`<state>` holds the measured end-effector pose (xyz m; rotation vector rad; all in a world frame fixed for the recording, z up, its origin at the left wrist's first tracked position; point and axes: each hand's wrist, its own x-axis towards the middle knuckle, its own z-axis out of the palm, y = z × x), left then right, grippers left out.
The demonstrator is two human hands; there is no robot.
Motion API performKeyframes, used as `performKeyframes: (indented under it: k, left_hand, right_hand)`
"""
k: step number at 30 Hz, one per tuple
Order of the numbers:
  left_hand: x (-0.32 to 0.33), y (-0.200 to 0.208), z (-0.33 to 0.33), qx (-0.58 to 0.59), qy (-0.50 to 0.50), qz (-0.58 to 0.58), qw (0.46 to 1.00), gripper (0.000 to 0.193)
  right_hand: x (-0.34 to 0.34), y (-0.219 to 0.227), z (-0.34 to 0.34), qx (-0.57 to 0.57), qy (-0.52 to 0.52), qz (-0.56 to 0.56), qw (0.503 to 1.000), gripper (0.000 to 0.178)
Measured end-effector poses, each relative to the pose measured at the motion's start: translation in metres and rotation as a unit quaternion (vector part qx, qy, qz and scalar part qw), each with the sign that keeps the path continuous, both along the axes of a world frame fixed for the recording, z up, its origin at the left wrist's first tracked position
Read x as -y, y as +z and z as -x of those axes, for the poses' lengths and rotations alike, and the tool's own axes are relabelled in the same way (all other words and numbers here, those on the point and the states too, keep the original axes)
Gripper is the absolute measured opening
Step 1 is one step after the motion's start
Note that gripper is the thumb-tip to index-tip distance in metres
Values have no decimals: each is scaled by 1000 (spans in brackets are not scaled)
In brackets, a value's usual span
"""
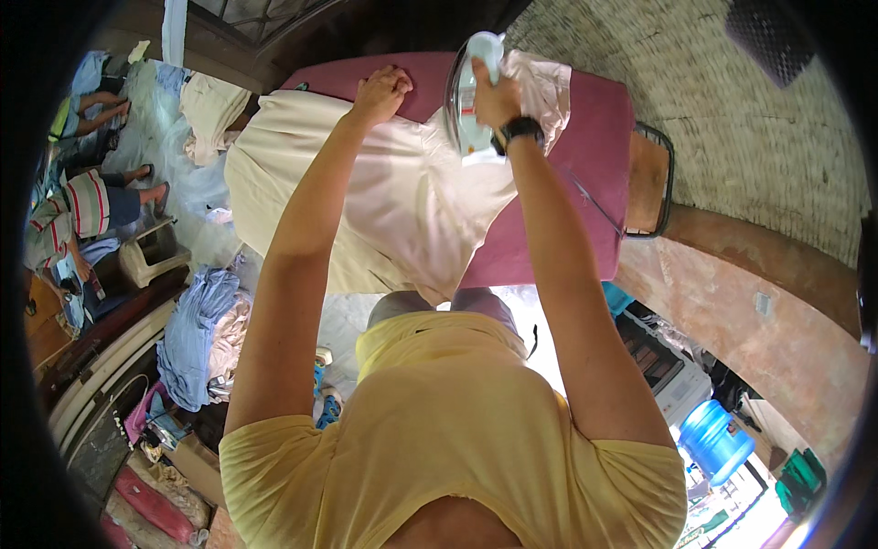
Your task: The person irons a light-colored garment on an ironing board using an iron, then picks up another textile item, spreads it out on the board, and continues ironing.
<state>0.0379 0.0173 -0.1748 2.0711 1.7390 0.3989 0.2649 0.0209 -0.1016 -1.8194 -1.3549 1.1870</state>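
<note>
A cream-coloured garment (402, 197) lies spread over a maroon-covered ironing board (540, 247), its near edge hanging over the board's front. My right hand (498, 96) grips the handle of a clothes iron (465, 101) with a pale body, standing over the garment's right part. Past the iron, a bunched part of the cloth reaches the board's far right. My left hand (384, 91) is at the garment's far edge, fingers curled together; whether cloth is between them is hidden. A dark watch (519, 133) is on my right wrist.
At the left, a person in a striped top (87, 201) is near a beige plastic stool (151, 254). Piled blue clothes (197, 334) lie nearer. A metal frame (660, 174) juts from the board's right end, beside a woven wall (732, 137). A blue water jug (716, 442) stands lower right.
</note>
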Motion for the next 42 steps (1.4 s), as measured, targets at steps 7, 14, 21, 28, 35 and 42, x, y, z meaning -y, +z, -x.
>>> performKeyframes:
  k: [7,14,21,28,35,42]
  left_hand:
    - [-11,-11,9,90,36,62,993,37]
    - [-15,-3,11,243,114,126,955,36]
    - [-14,-14,15,193,78,81,975,39]
    - [-18,-11,9,281,135,111,944,47]
    - [-8,3,9,266,140,105,948,37]
    - [-13,-11,11,280,134,119,943,42]
  right_hand:
    - [150,22,-5,2,110,-73,991,47]
    - [44,22,29,51,108,-20,993,64]
    - [128,11,-2,40,171,-126,976,55]
    - [65,38,20,19,147,8,989,60]
    - [204,29,-97,100,302,-25,948,49]
    - [180,5,-60,56,196,-69,977,46]
